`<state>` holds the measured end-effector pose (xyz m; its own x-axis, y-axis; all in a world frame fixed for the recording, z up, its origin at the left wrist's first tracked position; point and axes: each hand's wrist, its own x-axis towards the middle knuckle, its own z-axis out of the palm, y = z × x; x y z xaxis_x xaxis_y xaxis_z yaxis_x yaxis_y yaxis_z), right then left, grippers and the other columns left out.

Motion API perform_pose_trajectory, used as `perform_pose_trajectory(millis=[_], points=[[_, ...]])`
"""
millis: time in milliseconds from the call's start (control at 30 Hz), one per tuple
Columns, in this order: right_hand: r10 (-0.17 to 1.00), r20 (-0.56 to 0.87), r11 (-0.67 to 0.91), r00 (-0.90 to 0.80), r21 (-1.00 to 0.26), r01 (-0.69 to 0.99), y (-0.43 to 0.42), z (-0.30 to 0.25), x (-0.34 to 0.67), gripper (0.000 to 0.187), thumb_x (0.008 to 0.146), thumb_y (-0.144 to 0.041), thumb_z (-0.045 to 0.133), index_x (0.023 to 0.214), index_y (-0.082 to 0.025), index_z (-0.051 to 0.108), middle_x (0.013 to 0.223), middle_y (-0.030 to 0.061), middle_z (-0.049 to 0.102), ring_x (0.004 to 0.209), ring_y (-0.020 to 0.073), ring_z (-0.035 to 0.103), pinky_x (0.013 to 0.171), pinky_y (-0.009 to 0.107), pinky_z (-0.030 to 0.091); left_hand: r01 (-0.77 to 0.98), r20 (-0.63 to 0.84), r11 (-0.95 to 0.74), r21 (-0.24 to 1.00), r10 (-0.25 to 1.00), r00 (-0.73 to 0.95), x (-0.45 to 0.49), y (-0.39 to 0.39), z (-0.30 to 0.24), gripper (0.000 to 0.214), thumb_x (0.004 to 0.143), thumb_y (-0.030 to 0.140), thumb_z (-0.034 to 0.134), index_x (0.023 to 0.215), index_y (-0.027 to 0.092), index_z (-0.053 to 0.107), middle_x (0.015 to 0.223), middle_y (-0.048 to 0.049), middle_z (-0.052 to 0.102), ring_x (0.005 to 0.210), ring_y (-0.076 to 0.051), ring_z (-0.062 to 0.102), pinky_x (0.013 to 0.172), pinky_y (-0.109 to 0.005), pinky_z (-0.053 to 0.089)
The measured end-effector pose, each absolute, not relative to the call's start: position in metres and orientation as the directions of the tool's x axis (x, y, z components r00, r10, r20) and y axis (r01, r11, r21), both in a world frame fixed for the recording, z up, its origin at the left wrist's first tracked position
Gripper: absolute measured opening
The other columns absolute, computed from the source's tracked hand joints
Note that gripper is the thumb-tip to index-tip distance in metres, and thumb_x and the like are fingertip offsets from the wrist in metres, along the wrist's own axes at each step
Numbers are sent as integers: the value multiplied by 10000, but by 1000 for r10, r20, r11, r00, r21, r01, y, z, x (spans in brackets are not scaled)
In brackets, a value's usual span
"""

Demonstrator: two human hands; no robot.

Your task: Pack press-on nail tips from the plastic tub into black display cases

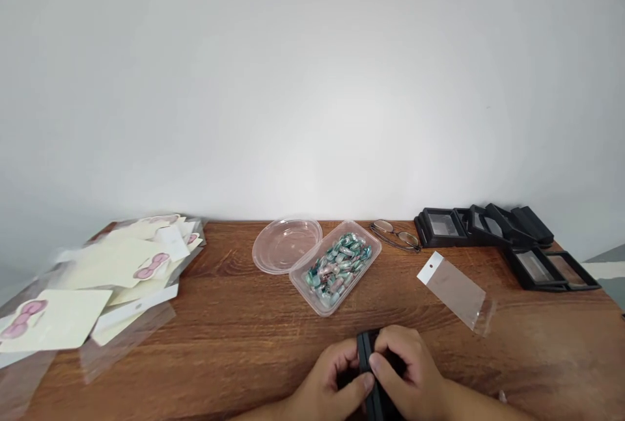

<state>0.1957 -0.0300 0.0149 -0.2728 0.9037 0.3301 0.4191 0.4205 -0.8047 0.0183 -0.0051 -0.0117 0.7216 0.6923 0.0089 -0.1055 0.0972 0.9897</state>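
Note:
Both my hands meet at the near edge of the wooden table (234, 323), wrapped round a small black frame box (367, 349). My left hand (332, 382) grips its left side with the thumb on the front edge. My right hand (405, 369) covers its right side, fingers curled over the top. Most of the box is hidden under my fingers. Just beyond it stands a clear plastic tub (336, 266) full of small teal and pink wrapped pieces.
The tub's clear lid (286, 245) lies to its left. A stack of cream cards with pink bows in clear sleeves (102, 278) fills the left side. Glasses (396, 236), an empty clear bag (456, 289) and several black frame boxes (508, 239) lie at the right.

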Motion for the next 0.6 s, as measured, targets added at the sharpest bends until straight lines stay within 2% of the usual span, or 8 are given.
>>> perform_pose_trajectory(millis=[133,200,400,600], points=[[918,336,397,-213,-810,431,-36,20,197,247,921,-302,523,696,-201,537,600,-24,562,555,107,521,572,223,378,-124,42,74,990,677,734,22,-3,-6,591,889,710,592,858,122,644,762,-41,588,697,-132,527,673,-232,466],[943,279,330,-182,-855,399,-37,23,197,283,916,-328,537,665,-200,517,573,-36,510,537,104,478,560,230,365,-118,43,63,991,684,728,24,0,-4,590,874,711,613,844,123,643,760,-42,601,710,-139,546,692,-244,481],[986,22,53,-164,-980,190,-30,27,194,326,854,-430,600,645,-205,490,581,-40,449,554,111,418,531,239,357,-111,32,69,991,695,719,27,5,-4,595,842,724,642,842,130,619,761,-40,624,664,-135,575,621,-236,500],[984,-30,-23,-174,-999,46,-27,36,196,359,797,-436,685,610,-203,487,535,-61,430,482,77,368,465,216,313,-132,48,55,990,744,666,27,-1,10,583,827,711,667,743,143,564,644,-7,584,575,-103,526,576,-216,473]])
